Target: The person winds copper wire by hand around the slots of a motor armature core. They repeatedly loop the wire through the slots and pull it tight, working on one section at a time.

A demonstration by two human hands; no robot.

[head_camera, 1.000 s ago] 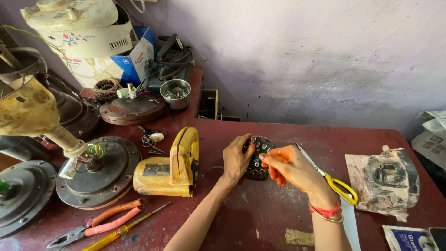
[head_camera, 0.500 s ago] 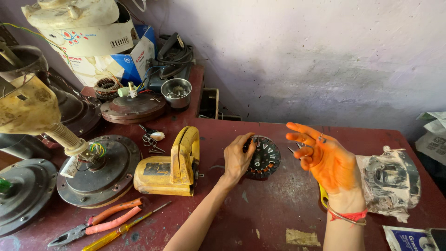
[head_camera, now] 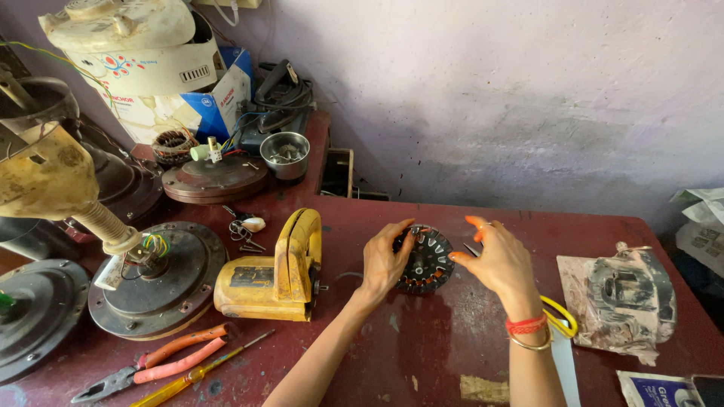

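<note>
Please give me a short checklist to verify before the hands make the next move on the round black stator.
1. Left hand grips the stator by its left edge: ok.
2. Right hand at the right edge, fingers spread; contact: cannot tell.
3. Stator bears on the table: ok.
4. Yellow-handled tool lies under the right wrist, may catch: not ok.
5. Yellow power tool apart from the left arm: ok.

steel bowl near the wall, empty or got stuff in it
Not empty: the steel bowl stands upright with small pale bits heaped inside. What they are is too small to tell.
</note>
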